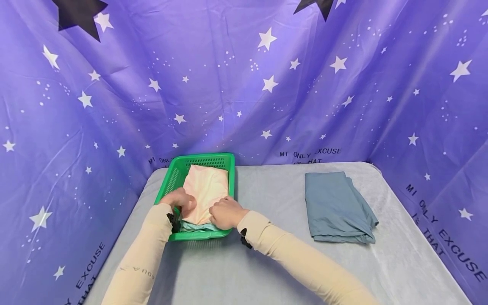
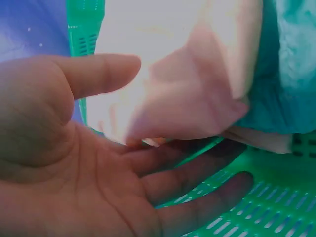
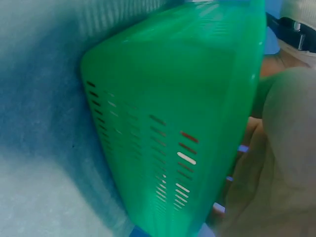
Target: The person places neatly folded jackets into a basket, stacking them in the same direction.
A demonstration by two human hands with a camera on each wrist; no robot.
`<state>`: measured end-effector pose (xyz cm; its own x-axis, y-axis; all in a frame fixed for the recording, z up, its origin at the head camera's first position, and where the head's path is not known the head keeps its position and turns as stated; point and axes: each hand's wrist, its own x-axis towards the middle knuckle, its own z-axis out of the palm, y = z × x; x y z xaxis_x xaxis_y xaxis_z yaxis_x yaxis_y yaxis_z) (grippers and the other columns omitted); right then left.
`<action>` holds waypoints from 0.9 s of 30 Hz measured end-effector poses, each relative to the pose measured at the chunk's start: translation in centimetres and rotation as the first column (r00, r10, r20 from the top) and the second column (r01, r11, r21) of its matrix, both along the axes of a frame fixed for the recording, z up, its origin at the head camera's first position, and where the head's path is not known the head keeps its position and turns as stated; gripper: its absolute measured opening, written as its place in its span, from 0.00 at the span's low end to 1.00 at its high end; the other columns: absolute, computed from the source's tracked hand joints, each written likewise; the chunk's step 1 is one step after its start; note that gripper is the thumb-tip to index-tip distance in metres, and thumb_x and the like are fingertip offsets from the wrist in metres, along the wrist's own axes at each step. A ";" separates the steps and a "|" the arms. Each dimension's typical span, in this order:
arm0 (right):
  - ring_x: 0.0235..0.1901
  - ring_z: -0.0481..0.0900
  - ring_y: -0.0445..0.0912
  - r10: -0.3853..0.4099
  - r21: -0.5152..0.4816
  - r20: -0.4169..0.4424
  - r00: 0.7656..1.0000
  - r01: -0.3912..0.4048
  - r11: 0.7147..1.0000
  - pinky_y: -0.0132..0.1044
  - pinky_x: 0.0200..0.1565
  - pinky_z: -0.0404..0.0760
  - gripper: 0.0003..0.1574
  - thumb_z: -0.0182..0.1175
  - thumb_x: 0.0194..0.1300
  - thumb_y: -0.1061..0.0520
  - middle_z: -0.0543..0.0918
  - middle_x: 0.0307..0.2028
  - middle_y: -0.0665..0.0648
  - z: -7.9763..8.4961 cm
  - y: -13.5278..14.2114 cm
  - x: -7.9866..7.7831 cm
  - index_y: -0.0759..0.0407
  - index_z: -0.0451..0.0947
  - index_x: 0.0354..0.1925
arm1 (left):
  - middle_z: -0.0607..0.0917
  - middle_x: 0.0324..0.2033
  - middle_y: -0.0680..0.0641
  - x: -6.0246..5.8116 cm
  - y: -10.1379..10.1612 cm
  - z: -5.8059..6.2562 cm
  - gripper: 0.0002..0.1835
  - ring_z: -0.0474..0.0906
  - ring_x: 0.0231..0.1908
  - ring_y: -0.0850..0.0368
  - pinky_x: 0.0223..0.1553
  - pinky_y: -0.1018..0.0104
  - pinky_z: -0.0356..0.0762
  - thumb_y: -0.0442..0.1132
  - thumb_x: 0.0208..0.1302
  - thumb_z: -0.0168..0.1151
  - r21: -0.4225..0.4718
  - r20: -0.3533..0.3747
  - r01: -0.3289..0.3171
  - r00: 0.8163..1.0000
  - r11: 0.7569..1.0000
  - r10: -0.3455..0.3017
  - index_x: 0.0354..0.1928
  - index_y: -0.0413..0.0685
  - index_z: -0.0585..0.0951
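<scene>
One pink cloth (image 1: 207, 186) inside basket rim (image 1: 231, 180); left hand (image 1: 178, 200) spread; right hand (image 1: 227, 213), grip unclear

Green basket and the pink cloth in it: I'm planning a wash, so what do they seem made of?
The green basket looks like smooth, slightly glossy moulded plastic: stiff walls with neat slots. The pink cloth seems thin, matte fabric, softly creased; I can't tell the fibre.

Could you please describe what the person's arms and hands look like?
The left sleeve and right sleeve are long and cream-coloured; dark lettering marks the left one. A black band shows at the left wrist, and another at the right. The left hand and right hand wear no gloves.
</scene>
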<state>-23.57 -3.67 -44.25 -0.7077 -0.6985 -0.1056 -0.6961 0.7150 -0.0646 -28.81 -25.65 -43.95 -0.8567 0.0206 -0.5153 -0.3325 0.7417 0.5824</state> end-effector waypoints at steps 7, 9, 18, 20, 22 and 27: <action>0.51 0.86 0.42 0.045 0.012 0.018 0.999 -0.045 0.999 0.42 0.70 0.67 0.17 0.49 0.79 0.47 0.90 0.45 0.46 -0.4 0.2 -0.3 0.45 0.85 0.47 | 0.55 0.77 0.28 -0.2 1.0 0.4 0.46 0.77 0.59 0.37 0.50 0.53 0.78 0.35 0.74 0.52 -0.114 -0.119 0.183 0.973 0.976 -0.197 0.81 0.40 0.33; 0.50 0.86 0.42 0.056 0.015 0.020 0.998 -0.056 0.998 0.43 0.71 0.66 0.16 0.50 0.79 0.47 0.90 0.45 0.46 -0.4 0.2 -0.4 0.45 0.85 0.47 | 0.48 0.79 0.30 -0.3 1.2 0.4 0.44 0.61 0.74 0.33 0.64 0.49 0.73 0.36 0.75 0.51 -0.128 -0.106 0.220 0.967 0.967 -0.234 0.82 0.40 0.36; 0.57 0.84 0.45 0.086 -0.117 0.063 0.994 -0.078 0.990 0.45 0.74 0.64 0.18 0.51 0.78 0.52 0.88 0.53 0.48 -0.2 1.1 -0.6 0.50 0.84 0.56 | 0.56 0.77 0.28 -1.3 0.6 -0.5 0.50 0.61 0.73 0.37 0.61 0.53 0.71 0.30 0.56 0.51 -0.139 -0.087 0.247 0.962 0.959 -0.260 0.80 0.33 0.40; 0.56 0.84 0.46 0.105 -0.201 0.049 0.993 -0.093 0.975 0.44 0.72 0.68 0.17 0.52 0.77 0.54 0.88 0.53 0.49 -0.2 1.6 -0.6 0.52 0.84 0.56 | 0.57 0.77 0.29 -1.3 0.4 -0.4 0.48 0.60 0.74 0.35 0.66 0.50 0.70 0.31 0.59 0.51 -0.158 -0.098 0.242 0.961 0.957 -0.259 0.80 0.33 0.43; 0.57 0.83 0.46 0.112 -0.298 0.048 0.993 -0.093 0.950 0.43 0.70 0.71 0.17 0.53 0.76 0.54 0.88 0.53 0.49 -0.1 2.4 -0.7 0.53 0.84 0.56 | 0.56 0.77 0.28 -1.0 0.3 0.0 0.43 0.55 0.76 0.31 0.71 0.43 0.65 0.35 0.67 0.51 -0.174 -0.110 0.226 0.963 0.958 -0.247 0.80 0.33 0.47; 0.61 0.80 0.47 0.073 -0.568 0.180 0.981 0.043 0.822 0.45 0.67 0.75 0.18 0.54 0.76 0.54 0.86 0.57 0.50 0.1 5.4 -0.6 0.54 0.82 0.59 | 0.56 0.77 0.30 0.3 0.6 1.7 0.35 0.52 0.76 0.27 0.73 0.34 0.59 0.45 0.78 0.49 -0.187 -0.201 0.160 0.960 0.969 -0.197 0.80 0.38 0.54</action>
<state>-24.17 1.76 -44.15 -0.7041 -0.6858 0.1843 -0.6399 0.5001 -0.5835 -28.49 -25.04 -42.23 -0.9383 0.1127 -0.3270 -0.0655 0.8704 0.4880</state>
